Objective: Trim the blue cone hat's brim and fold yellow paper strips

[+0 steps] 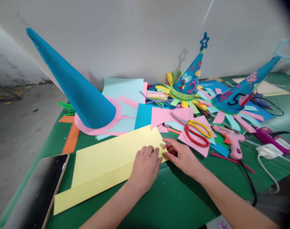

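Observation:
A pale yellow sheet [106,149] lies on the green table, with a narrower yellow strip [87,190] along its front edge. My left hand [146,167] rests on the right part of the yellow paper, its fingers curled and pressing down. At the paper's right end, my right hand [179,156] has its thumb and fingers bent around the edge, pinching at the paper. Scissors [194,132] with red and yellow handles lie on pink paper just beyond my right hand.
A tall blue cone [78,86] with a pink brim stands back left. Two decorated cone hats [189,81] stand back right. A phone [37,194] lies front left; a pink glue gun [233,140], cords and a purple power strip [275,140] are at the right.

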Demonstrator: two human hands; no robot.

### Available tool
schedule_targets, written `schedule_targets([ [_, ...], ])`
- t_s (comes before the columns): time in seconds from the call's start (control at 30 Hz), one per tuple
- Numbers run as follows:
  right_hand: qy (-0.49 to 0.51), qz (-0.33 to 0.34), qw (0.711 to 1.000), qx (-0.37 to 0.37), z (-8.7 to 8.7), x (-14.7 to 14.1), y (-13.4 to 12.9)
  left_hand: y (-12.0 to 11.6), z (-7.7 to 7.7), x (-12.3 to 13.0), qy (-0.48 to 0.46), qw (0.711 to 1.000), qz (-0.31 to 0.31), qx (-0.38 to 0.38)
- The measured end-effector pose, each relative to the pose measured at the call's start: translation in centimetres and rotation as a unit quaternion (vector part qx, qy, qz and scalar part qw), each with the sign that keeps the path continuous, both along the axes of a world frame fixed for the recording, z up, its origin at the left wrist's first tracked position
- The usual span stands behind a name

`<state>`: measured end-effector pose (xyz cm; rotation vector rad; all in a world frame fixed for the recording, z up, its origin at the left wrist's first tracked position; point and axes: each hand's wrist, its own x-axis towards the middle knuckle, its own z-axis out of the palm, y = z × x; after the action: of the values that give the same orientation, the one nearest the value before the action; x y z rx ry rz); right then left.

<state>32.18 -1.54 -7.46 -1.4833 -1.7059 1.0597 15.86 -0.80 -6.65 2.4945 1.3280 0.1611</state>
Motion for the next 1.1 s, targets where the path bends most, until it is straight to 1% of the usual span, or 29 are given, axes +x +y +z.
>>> schedule_targets([
  [0.23,0.061,-0.017,0.998,0.009,-0.4,0.4,-0.2,1.1,0.3,0.4,-0.043,0.995,0.066,-0.068],
  [0.4,0.112,-0.045,0.993,0.016,-0.3,1.6,-0.2,2.1,1.2,-0.1,-0.11,0.979,0.095,-0.14],
  [0.5,0.111,-0.021,0.993,0.026,0.3,2.1,-0.2,2.8,2.1,-0.6,-0.151,0.966,0.094,-0.189],
  [0.63,0.107,0.012,0.993,0.038,1.3,2.0,-0.1,3.3,3.2,-1.0,-0.193,0.944,0.086,-0.253],
  [0.73,0.123,0.027,0.991,0.038,1.7,1.7,0.0,3.5,3.8,-1.3,-0.214,0.93,0.081,-0.289],
  [0.87,0.155,0.062,0.985,0.043,2.1,1.4,0.2,3.7,4.6,-1.7,-0.229,0.912,0.077,-0.33],
  [0.97,0.178,0.074,0.98,0.049,2.2,1.2,0.3,3.8,5.1,-1.8,-0.235,0.904,0.072,-0.35],
  [1.1,0.19,0.068,0.978,0.049,2.3,1.1,0.2,3.9,5.7,-1.6,-0.236,0.905,0.062,-0.349],
])
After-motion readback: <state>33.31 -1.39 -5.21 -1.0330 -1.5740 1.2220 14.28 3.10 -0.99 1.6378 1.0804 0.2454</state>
